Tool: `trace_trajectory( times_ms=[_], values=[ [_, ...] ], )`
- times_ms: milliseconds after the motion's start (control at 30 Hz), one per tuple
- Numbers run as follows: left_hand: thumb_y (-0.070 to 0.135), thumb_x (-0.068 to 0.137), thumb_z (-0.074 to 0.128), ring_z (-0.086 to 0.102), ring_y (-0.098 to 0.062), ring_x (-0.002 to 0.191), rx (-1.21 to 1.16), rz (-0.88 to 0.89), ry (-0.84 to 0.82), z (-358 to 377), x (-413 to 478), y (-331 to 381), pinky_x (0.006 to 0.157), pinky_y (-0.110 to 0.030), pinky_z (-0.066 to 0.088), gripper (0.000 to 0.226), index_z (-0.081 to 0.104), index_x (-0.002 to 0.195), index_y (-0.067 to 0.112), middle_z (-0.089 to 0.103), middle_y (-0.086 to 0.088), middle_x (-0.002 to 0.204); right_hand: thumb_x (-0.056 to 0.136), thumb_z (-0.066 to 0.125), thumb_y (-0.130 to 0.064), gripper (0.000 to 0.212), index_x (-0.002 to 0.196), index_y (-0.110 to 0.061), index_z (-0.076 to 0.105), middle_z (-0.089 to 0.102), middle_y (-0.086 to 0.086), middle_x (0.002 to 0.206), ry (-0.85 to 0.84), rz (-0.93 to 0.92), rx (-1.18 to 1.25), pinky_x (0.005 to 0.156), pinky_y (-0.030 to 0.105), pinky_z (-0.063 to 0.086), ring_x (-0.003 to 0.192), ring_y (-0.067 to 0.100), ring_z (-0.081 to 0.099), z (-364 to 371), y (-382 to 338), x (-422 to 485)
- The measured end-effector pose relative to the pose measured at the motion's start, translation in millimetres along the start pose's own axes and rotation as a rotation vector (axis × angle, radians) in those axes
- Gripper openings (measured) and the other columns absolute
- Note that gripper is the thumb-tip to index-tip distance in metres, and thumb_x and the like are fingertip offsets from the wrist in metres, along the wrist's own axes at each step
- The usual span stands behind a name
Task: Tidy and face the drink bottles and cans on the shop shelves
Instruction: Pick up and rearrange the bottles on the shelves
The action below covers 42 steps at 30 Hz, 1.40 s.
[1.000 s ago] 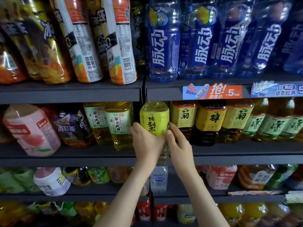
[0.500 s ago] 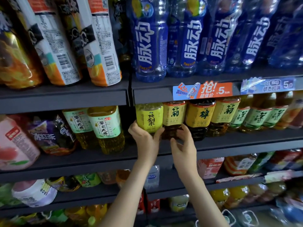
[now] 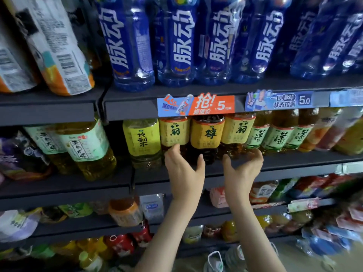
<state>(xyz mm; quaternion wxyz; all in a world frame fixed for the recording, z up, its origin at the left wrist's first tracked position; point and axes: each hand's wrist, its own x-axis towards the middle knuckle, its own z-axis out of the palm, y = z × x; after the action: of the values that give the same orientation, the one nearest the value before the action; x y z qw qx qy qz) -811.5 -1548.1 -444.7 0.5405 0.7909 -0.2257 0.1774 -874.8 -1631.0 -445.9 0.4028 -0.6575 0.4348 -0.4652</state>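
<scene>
Nearest the camera, two bare forearms came in from 6 o'clock and ended at the front lip of the middle shelf [image 3: 294, 163]. The left hand [image 3: 184, 171] was released, fingers spread, its fingertips at the foot of a yellow-label bottle [image 3: 174, 132] at its 11 o'clock. The right hand [image 3: 242, 169] was cupped with fingers bent toward the foot of a second yellow-label bottle [image 3: 237, 129] at its 12 o'clock; whether it actually grasped anything could not be told. The thumbs faced each other, bracketing the dark bottle [image 3: 207, 134] that stood between the two yellow ones, probably so the trio could be squared up together and kept label-forward. At 9 o'clock from the left hand the pear bottle [image 3: 143, 138] stood upright with its label to the front, just beside the first yellow one. At 3 o'clock from the right hand the green-label bottles [image 3: 275, 136] ran on in a close row. Above, at 12 o'clock, a promo tag [image 3: 196, 105] hung on the upper shelf's lip, partly covering the bottle shoulders. Farthest up, the blue bottles [image 3: 176, 42] stood packed together, labels outward.
</scene>
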Motion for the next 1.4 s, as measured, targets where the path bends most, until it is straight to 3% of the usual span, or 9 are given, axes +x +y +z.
trace_trajectory(
  times_ms=[133,267,433,800,1000,1133,1233,1300,1400],
  values=[
    [0.032,0.074,0.075,0.041,-0.028,0.120,0.007,-0.073,0.036,39.8,4.7,20.5,0.101,-0.034,0.040,0.077,0.036,0.132,0.001,0.043,-0.015,0.126,0.087,0.066,-0.018,0.069,0.141,-0.002,0.026,0.037,0.015,0.136,-0.064,-0.050,0.027,0.104,0.047,0.036,0.127,0.027,0.035,-17.6,12.2,27.4],
    [0.041,0.069,0.078,0.030,-0.031,0.125,0.059,-0.156,0.124,70.9,10.3,44.1,0.104,-0.037,0.033,0.095,0.028,0.137,-0.004,0.037,-0.021,0.133,0.088,0.064,-0.020,0.062,0.138,-0.008,0.031,0.040,0.001,0.128,-0.190,-0.089,0.078,0.100,0.046,0.042,0.124,0.023,0.040,-29.0,17.2,47.1],
    [0.056,0.066,0.076,0.030,-0.033,0.126,0.094,-0.235,0.236,88.7,15.0,54.5,0.106,-0.042,0.035,0.110,0.023,0.140,-0.006,0.032,-0.022,0.134,0.089,0.061,-0.014,0.055,0.137,-0.008,0.034,0.045,0.006,0.131,-0.321,-0.177,0.118,0.104,0.040,0.039,0.125,0.021,0.041,-42.2,14.7,66.8],
    [0.053,0.059,0.077,0.049,-0.039,0.097,0.332,-0.233,0.340,87.8,24.3,55.5,0.082,-0.047,0.048,0.087,0.048,0.111,-0.010,0.053,-0.023,0.101,0.089,0.059,-0.007,0.055,0.137,-0.005,0.034,0.040,-0.001,0.127,-0.379,-0.233,0.123,0.101,0.043,0.043,0.126,0.021,0.040,-42.7,30.7,65.9],
    [0.053,0.052,0.076,0.054,-0.029,0.090,0.219,-0.250,0.396,58.0,4.6,59.7,0.073,-0.037,0.050,0.082,0.047,0.104,-0.004,0.051,-0.013,0.098,0.083,0.068,-0.007,0.069,0.138,0.008,0.029,0.040,0.020,0.131,-0.269,-0.237,0.062,0.098,0.001,0.016,0.122,0.021,0.030,-36.5,25.4,63.8],
    [0.038,0.051,0.084,0.044,-0.010,0.085,0.041,-0.363,0.403,27.2,-19.5,66.4,0.068,-0.017,0.038,0.076,0.038,0.103,0.009,0.042,-0.003,0.105,0.075,0.078,-0.020,0.086,0.137,0.010,0.027,0.039,0.025,0.133,-0.190,-0.260,0.040,0.103,0.032,0.029,0.119,0.030,0.032,-13.4,20.9,51.5],
    [0.040,0.050,0.081,0.046,-0.013,0.088,-0.051,-0.394,0.452,0.9,-29.9,57.6,0.070,-0.022,0.040,0.073,0.033,0.101,0.016,0.043,-0.004,0.106,0.063,0.085,-0.034,0.097,0.133,0.010,0.034,0.043,0.027,0.127,-0.105,-0.225,-0.010,0.093,0.048,0.035,0.113,0.040,0.040,6.3,10.1,51.4],
    [0.037,0.052,0.083,0.044,-0.011,0.086,-0.045,-0.385,0.481,-16.1,-32.0,46.6,0.064,-0.011,0.035,0.072,0.032,0.099,0.018,0.042,-0.003,0.106,0.052,0.088,-0.042,0.102,0.128,0.008,0.041,0.048,0.025,0.119,0.003,-0.223,-0.019,0.084,0.049,0.040,0.107,0.043,0.045,15.8,2.4,56.9],
    [0.029,0.055,0.087,0.040,-0.008,0.087,-0.048,-0.338,0.515,-33.1,-32.7,26.9,0.065,-0.012,0.034,0.072,0.031,0.099,0.016,0.038,-0.003,0.106,0.047,0.088,-0.048,0.110,0.131,0.004,0.039,0.046,0.023,0.122,0.090,-0.238,-0.011,0.087,0.049,0.037,0.112,0.041,0.044,28.3,-0.6,64.4]
  ],
)
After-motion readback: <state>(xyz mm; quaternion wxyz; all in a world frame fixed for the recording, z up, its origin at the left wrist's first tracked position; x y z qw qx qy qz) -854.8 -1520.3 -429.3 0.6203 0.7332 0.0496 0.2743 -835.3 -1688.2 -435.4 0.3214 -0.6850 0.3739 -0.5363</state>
